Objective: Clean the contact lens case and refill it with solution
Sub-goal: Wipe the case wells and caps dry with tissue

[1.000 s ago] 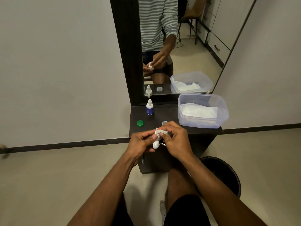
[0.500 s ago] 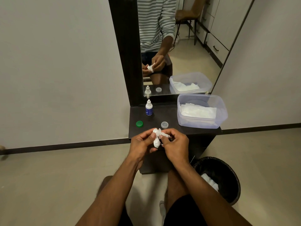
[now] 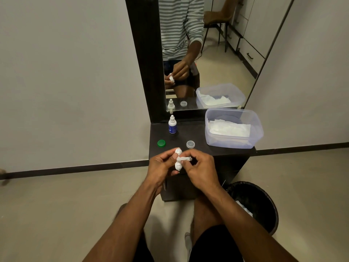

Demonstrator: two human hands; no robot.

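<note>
Your left hand [image 3: 162,165] pinched the lens case [image 3: 178,161], its long axis upright; your right hand [image 3: 200,167], just beside it, gripped a twisted tissue [image 3: 184,158] crossing its middle.

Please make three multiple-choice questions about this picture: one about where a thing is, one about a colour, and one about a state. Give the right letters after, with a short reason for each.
1. Where does the solution bottle stand?
A. in the bin
B. on the dark table, near the mirror
C. inside the plastic tub

2. What colours are the two loose caps on the table?
A. green and clear
B. both red
C. both black

3. What state is the contact lens case in?
A. lying on the floor
B. closed on the table
C. held in both hands

Answers: B, the bottle stands upright by the mirror's base; A, the green cap and clear cap show it; C, the left hand and right hand grip it with tissue.
</note>
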